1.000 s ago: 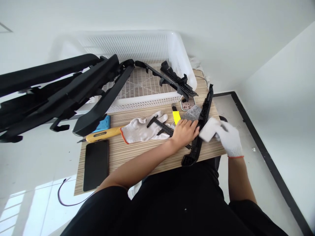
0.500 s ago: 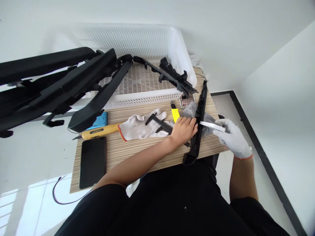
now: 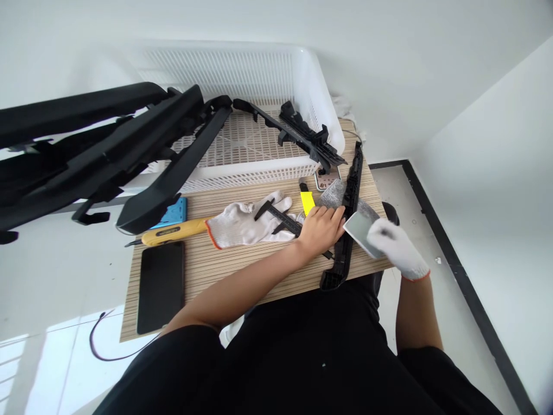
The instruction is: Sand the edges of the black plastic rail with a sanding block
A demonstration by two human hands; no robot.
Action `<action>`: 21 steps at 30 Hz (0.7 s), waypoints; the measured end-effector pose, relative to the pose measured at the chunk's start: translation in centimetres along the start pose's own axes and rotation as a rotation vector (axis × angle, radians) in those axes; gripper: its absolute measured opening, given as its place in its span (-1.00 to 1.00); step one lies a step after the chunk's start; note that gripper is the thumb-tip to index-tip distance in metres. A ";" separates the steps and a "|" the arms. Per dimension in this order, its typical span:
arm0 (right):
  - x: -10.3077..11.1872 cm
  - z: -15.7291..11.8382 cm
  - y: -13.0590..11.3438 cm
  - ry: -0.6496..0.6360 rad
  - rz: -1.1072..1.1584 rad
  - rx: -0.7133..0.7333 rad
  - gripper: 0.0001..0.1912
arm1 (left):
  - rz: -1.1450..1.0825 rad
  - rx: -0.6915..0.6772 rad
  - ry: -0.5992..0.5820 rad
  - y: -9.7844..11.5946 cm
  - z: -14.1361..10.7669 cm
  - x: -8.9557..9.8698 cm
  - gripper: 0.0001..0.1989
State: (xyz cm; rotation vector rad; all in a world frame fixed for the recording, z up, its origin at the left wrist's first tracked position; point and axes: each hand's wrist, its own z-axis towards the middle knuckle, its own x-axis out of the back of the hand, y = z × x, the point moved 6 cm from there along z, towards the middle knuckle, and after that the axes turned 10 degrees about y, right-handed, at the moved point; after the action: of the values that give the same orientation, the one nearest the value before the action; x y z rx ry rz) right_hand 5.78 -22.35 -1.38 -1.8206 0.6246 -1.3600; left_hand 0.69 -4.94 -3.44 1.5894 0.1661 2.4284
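My bare left hand [image 3: 320,229] is closed on the middle of a long black plastic trim strip [image 3: 352,187], which lies lengthwise near the table's right end. In a white knit glove, my right hand [image 3: 398,245] grips a thin rectangular pad [image 3: 362,230] with a grey-green face and pale edge. The pad's left corner is against or just above the strip; I cannot tell if they touch. A grey cloth [image 3: 332,195] lies under the strip. Beside my left hand are a black caliper [image 3: 283,219] and a yellow-handled tool [image 3: 307,202].
A white slotted basket [image 3: 250,171] stands at the back, with black trim pieces [image 3: 298,135] across it. More trim pieces [image 3: 125,144] jut out at left. On the table lie a white glove [image 3: 237,225], a yellow tool [image 3: 175,231], a blue object [image 3: 173,213] and a dark tablet [image 3: 161,288].
My right hand has moved slightly left and turned the pad, seen edge-on before, so its broad face now shows. My left hand and the trim strip have stayed in place.
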 end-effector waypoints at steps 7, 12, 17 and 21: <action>1.0 0.2 -0.2 0.099 -0.173 -0.066 -0.66 | -0.012 -0.002 0.029 0.0 0.0 -0.1 -0.63; 3.2 0.3 0.4 0.383 -0.243 -0.107 -0.67 | 0.003 -0.019 0.078 0.0 -0.2 -0.1 -0.64; 1.3 0.2 -0.9 -0.159 -0.209 0.048 -0.72 | 0.001 -0.022 0.101 0.1 -0.2 -0.2 -0.68; 3.1 0.1 -3.2 -0.158 -0.306 0.060 -0.69 | 0.003 0.000 0.077 0.0 0.2 -0.4 -0.68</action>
State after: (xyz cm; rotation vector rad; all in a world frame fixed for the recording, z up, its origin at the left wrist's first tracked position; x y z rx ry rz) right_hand 6.68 -22.82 2.98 -2.0092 0.2260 -1.3941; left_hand 0.98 -5.10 -3.73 1.4982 0.1767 2.4934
